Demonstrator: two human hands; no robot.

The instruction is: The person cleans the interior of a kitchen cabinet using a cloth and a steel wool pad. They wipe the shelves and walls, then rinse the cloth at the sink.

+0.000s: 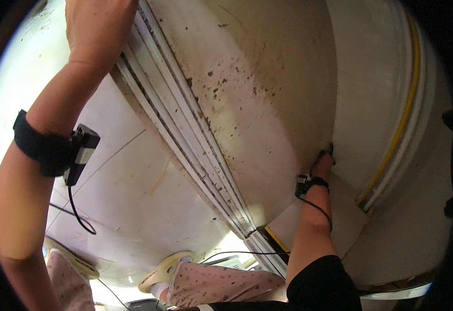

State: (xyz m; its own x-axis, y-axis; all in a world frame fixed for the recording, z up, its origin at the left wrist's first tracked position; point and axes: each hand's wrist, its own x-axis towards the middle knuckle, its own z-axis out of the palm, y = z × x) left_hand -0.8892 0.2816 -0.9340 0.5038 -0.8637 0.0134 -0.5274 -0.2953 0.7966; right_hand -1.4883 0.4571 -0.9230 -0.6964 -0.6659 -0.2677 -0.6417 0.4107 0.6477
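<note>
My left hand (pixel 100 29) reaches to the top edge of the view, over the far end of a metal sliding-door floor track (pixel 172 101). Its fingers are cut off, so I cannot see what they hold or touch. My right hand (pixel 323 165) is small and far down on the right, near the line where the soiled floor (pixel 226 128) meets a paler surface (pixel 362 85). Dark shapes surround its fingers, and I cannot tell whether it grips anything. Brown and black specks of dirt are scattered on the floor beside the track.
Each forearm wears a black strap with a cabled sensor box (pixel 82 155). A yellow-and-white curved strip (pixel 405 105) runs along the right. At the bottom are patterned trousers (pixel 226 283) and pale slippers (pixel 164 272). A black cable (pixel 246 252) crosses near the track's lower end.
</note>
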